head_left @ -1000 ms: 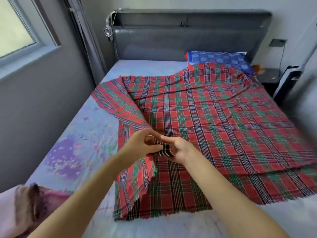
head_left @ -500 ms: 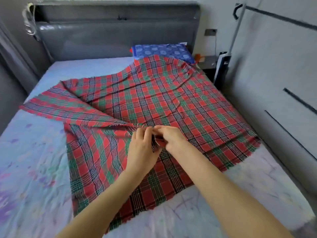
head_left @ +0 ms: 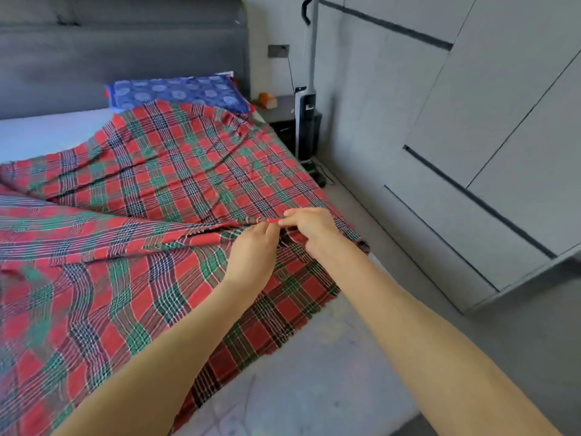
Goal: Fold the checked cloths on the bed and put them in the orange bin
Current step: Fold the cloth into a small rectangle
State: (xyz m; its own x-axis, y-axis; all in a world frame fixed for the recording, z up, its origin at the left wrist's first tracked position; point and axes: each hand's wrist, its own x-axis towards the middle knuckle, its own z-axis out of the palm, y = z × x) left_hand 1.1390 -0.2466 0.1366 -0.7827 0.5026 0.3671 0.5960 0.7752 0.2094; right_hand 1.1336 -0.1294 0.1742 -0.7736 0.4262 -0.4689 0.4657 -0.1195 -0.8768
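Note:
A large red and green checked cloth (head_left: pixel 176 184) lies spread over the bed (head_left: pixel 314 382), its left part folded across onto itself. My left hand (head_left: pixel 251 250) and my right hand (head_left: pixel 311 228) meet near the cloth's right edge. Both pinch the same folded edge of the checked cloth between fingers and thumb. The cloth's right corner lies under my right hand at the side of the bed. No orange bin is in view.
A blue patterned pillow (head_left: pixel 179 94) lies against the dark grey headboard (head_left: pixel 125 51). A bedside table (head_left: pixel 283 110) and an upright vacuum cleaner (head_left: pixel 309 99) stand to the bed's right. Grey wardrobe doors (head_left: pixel 471 121) line the right wall, with a strip of floor between.
Both hands have carried the pinched cloth edge from the middle of the bed to the right side, folding the left part over. My view has swung right.

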